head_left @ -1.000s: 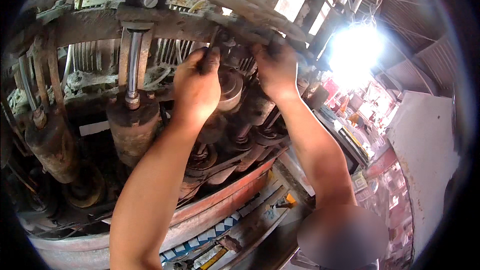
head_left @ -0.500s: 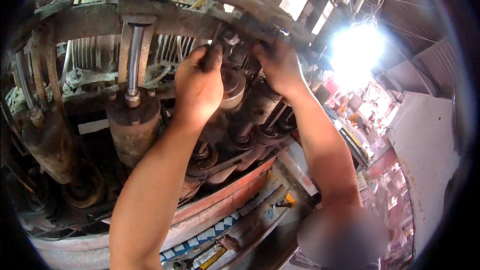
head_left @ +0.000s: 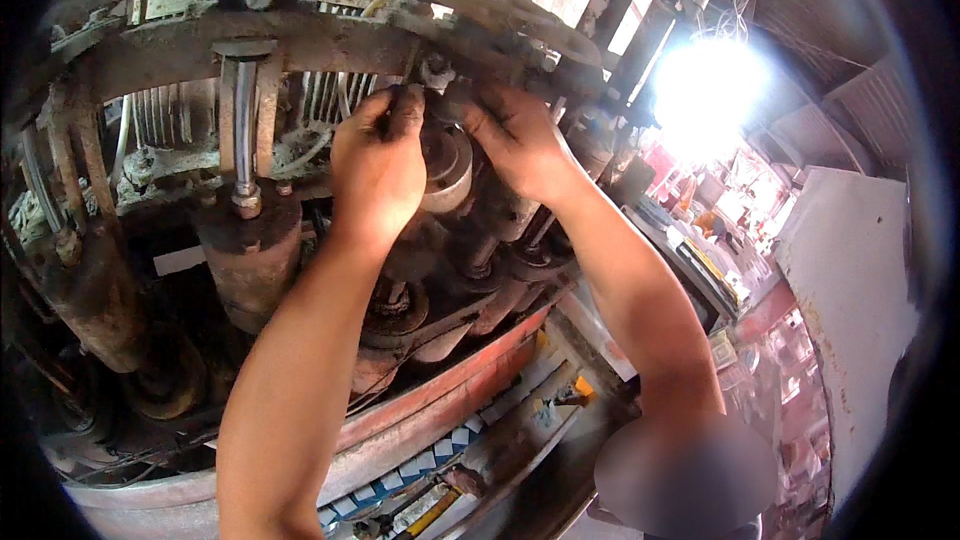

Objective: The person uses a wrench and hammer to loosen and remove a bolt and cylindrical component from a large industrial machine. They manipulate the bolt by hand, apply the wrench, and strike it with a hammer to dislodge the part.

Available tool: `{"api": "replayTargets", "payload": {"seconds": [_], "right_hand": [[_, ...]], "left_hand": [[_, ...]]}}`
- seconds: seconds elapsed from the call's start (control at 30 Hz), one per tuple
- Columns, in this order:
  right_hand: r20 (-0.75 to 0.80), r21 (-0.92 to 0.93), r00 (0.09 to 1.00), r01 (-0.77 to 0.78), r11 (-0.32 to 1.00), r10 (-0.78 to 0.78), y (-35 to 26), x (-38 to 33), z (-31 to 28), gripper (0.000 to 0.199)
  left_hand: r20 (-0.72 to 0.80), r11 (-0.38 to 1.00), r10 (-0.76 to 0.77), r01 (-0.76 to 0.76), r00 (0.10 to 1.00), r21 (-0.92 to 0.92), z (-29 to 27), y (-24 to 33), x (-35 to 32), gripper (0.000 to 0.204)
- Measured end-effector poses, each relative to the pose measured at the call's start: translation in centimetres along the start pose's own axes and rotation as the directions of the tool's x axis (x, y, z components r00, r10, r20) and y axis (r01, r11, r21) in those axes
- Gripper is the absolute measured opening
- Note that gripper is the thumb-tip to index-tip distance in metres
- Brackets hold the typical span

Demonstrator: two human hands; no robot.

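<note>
Both hands are raised to the upper part of a greasy machine, their fingertips blackened. My left hand [head_left: 378, 165] is closed, thumb against curled fingers, just below a bolt head [head_left: 437, 71]. Close beside it, my right hand [head_left: 518, 145] is closed too, its fingers bent toward the left hand's fingertips. Whatever either hand pinches is too dark and covered to make out. Directly under the hands sits a round metal cylinder [head_left: 449, 178], partly hidden by them. Left of my left forearm stands a rusty cylinder [head_left: 252, 265] with a shiny rod [head_left: 244, 135] rising from it.
A curved beam [head_left: 330, 45] crosses above the hands. Another dirty cylinder [head_left: 95, 295] stands at far left. Below runs a red and grey rim [head_left: 440, 392], with a yellow-handled tool [head_left: 432, 517] by the lower edge. A bright lamp [head_left: 708, 85] glares at right, above a cluttered bench.
My right hand has moved left, closer to my left hand, its fingers now near the left fingertips. The whole view has shifted slightly, so the machine appears further left.
</note>
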State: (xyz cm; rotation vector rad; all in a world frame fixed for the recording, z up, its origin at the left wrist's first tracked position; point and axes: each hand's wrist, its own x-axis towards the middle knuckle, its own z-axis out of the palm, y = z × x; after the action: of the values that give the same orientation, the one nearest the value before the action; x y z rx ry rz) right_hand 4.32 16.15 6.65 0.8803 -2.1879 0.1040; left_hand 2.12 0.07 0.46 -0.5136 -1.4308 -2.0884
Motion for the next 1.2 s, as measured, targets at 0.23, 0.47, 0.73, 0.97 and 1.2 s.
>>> {"api": "replayTargets", "payload": {"seconds": [0.23, 0.47, 0.73, 0.97, 1.2], "right_hand": [[0.181, 0.313, 0.919, -0.392, 0.865, 0.351, -2.7, 1.2, -2.4, 0.036], [0.165, 0.334, 0.932, -0.361, 0.87, 0.323, -3.0, 0.6, -3.0, 0.037], [0.032, 0.266, 0.89, -0.447, 0.854, 0.455, -3.0, 2.3, -3.4, 0.026], [-0.069, 0.162, 0.963, -0.248, 0.955, 0.261, -1.3, 2.8, -3.1, 0.028], [-0.071, -0.084, 0.978, -0.201, 0.976, 0.195, -0.7, 2.6, -3.4, 0.043]], "left_hand": [[0.014, 1.0, -0.017, 0.017, 1.0, -0.003, 0.1, 0.7, -0.4, 0.027], [0.054, 0.994, 0.013, -0.007, 0.998, -0.105, 0.1, -0.2, -0.1, 0.026], [0.058, 0.997, -0.023, 0.027, 0.998, -0.078, -0.2, -0.1, 0.1, 0.025], [0.043, 0.996, 0.013, -0.009, 0.999, -0.091, 0.1, -1.0, 0.3, 0.025], [0.036, 0.999, 0.008, -0.006, 0.999, -0.054, 0.1, 0.2, -0.1, 0.026]]}}
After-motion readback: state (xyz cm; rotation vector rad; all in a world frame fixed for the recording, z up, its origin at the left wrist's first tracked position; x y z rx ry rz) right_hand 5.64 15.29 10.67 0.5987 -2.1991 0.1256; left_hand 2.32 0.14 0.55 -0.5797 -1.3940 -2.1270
